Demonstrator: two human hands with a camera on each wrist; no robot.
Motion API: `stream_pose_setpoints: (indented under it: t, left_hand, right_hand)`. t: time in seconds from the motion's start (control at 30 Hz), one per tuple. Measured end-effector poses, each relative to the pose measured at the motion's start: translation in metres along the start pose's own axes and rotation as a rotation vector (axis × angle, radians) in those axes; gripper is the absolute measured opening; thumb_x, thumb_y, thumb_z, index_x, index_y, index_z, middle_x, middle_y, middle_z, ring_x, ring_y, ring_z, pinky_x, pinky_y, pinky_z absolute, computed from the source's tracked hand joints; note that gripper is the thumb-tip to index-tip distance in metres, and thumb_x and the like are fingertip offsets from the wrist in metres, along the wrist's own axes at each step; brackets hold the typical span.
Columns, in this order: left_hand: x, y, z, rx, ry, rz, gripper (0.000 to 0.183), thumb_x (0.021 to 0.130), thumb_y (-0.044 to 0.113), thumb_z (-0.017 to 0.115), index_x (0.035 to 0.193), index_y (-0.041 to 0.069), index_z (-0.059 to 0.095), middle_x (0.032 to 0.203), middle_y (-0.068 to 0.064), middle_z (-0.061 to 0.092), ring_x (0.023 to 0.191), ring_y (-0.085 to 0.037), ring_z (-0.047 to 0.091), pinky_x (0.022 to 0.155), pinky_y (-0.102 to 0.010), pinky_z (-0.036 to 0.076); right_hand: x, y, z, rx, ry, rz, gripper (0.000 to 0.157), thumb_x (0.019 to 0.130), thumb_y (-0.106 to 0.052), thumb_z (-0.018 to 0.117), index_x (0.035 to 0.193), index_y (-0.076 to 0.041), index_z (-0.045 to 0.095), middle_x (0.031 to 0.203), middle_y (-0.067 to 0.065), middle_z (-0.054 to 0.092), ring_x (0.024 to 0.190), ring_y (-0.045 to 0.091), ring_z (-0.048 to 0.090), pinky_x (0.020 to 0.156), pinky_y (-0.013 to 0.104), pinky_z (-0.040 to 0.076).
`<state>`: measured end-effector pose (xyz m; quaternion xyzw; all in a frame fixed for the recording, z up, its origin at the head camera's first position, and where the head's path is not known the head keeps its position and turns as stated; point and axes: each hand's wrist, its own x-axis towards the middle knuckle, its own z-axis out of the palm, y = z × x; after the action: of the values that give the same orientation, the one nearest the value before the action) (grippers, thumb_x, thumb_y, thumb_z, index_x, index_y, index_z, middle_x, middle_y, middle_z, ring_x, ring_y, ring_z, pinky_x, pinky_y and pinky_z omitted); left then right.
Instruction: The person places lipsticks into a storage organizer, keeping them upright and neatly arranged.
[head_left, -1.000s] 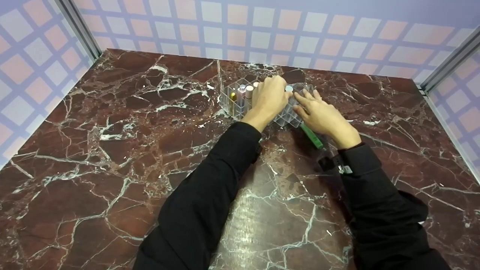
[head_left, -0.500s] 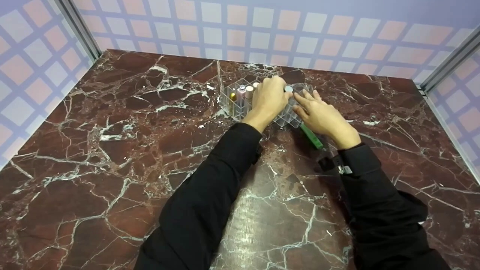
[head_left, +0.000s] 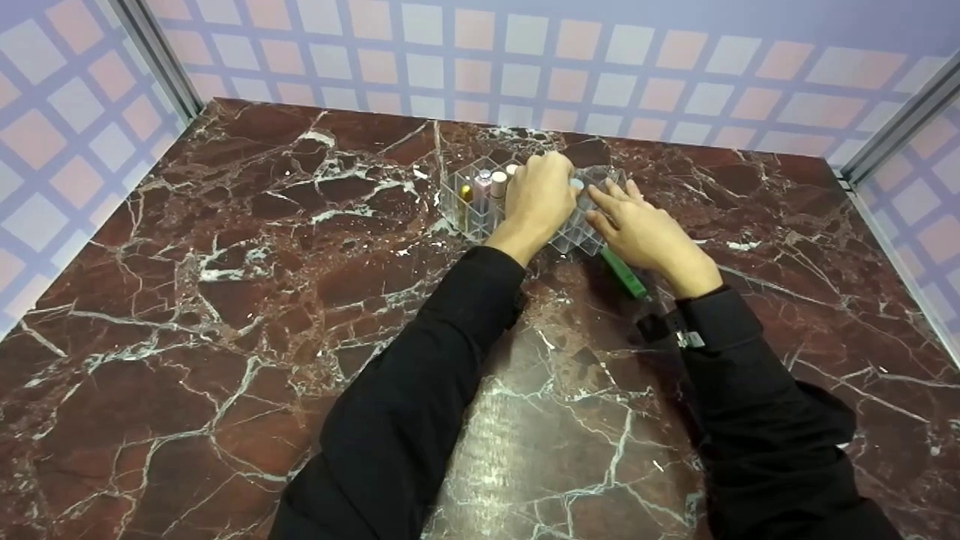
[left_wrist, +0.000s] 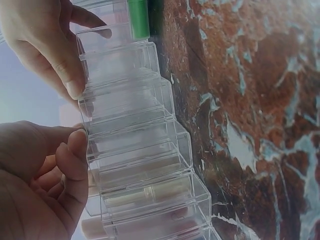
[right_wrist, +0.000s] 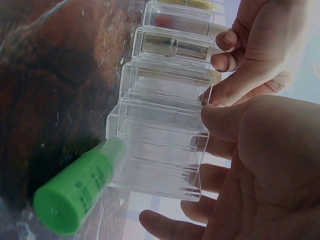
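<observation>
A clear, multi-compartment cosmetics organizer (head_left: 566, 241) stands toward the back of the table. My left hand (head_left: 538, 196) is over its middle with curled fingers; thumb and fingertips are at a small tube with a pale blue cap (head_left: 576, 183), its body mostly hidden. In the left wrist view, my left fingertips (left_wrist: 76, 142) meet the organizer's top edge. My right hand (head_left: 641, 229) has its fingers extended along the organizer's right side, and the right thumb (right_wrist: 225, 117) touches its edge. A green tube (head_left: 624, 274) lies in front of the organizer's right end.
Several cosmetic tubes stand in the organizer's left compartments, among them a gold one (head_left: 466, 193) and a pink one (head_left: 483, 180). The dark red marble-patterned table (head_left: 225, 390) is bounded by checkered walls (head_left: 525, 67) at the back and sides.
The pale blue cap has sunk slightly between my hands. My left hand has shifted very slightly; my right hand and the green tube have stayed in place.
</observation>
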<state>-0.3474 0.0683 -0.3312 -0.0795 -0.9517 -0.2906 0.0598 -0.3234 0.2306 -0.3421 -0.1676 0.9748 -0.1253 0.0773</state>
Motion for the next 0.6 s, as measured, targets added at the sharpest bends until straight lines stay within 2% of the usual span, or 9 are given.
stream_pose_setpoints:
  t: [0.2,0.6]
  left_hand:
    - [0.0007,0.0004,0.0009,0.018,0.004,0.015,0.013,0.099,0.024,0.069,0.104,0.015,0.077,0.107,-0.003,0.076,0.086,-0.017,0.069,0.074,-0.028,0.056]
    - [-0.0023,-0.0023,0.0004,-0.008,0.025,0.049,0.012,0.099,0.02,0.068,0.095,0.012,0.076,0.1,-0.005,0.076,0.079,-0.016,0.068,0.069,-0.028,0.054]
  right_hand:
    - [-0.0005,-0.0001,-0.0005,0.003,0.003,-0.002,0.059,0.111,-0.041,0.034,0.161,-0.011,0.024,0.167,0.018,0.012,0.152,0.045,0.003,0.112,0.074,0.013]
    - [-0.0017,-0.0006,-0.0013,0.0,0.01,-0.009,0.059,0.111,-0.041,0.034,0.161,-0.011,0.024,0.167,0.018,0.013,0.152,0.045,0.004,0.113,0.073,0.015]
